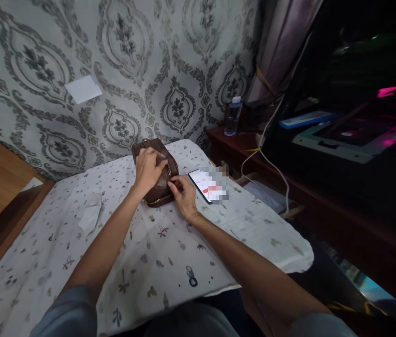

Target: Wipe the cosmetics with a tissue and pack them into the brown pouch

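Observation:
A small brown leather-look bag (159, 193) lies on the patterned bed sheet, close to the wall. Gold-coloured metal zip teeth or trim run along its edge. My left hand (148, 169) lies over the top of the bag, fingers curled round it and thumb pressed near a short gold zip line (169, 169). At the lower end of that line, my right hand (184, 194) pinches with thumb and forefinger at the bag's zip; the small piece between the fingertips is mostly hidden. Just right of my right hand lies a phone (201, 185) with a lit screen, partly blurred out.
A crumpled white tissue or wrapper (90, 214) lies on the sheet (169, 262) to the left. A clear bottle (233, 117) stands on the dark red desk (215, 135) at the right. A white cable (266, 126) hangs there, beside a dark computer case (345, 135).

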`<control>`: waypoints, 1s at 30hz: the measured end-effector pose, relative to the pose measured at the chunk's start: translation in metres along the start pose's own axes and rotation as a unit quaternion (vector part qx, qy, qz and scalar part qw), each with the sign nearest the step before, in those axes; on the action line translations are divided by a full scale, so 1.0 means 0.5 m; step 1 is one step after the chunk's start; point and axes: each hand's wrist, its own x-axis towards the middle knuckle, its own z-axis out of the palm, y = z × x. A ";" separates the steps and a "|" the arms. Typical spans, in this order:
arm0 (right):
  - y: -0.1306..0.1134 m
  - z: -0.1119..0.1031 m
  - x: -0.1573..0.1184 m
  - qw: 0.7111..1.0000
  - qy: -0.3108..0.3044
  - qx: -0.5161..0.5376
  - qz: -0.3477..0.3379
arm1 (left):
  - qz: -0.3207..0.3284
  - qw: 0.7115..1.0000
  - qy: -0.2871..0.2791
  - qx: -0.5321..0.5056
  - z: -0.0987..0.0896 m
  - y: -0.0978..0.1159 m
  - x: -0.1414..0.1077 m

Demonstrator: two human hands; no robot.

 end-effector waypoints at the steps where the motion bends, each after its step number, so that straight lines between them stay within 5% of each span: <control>1: 0.001 0.000 0.000 1.000 -0.002 -0.003 -0.006 | -0.008 1.000 0.002 -0.010 0.002 -0.004 0.002; 14: 0.017 0.000 0.001 0.996 -0.031 -0.065 -0.058 | -0.013 0.998 0.039 -0.052 0.015 -0.021 0.009; 30: 0.029 0.003 -0.001 0.988 -0.044 -0.135 -0.065 | 0.020 0.997 -0.015 -0.074 -0.005 -0.014 0.001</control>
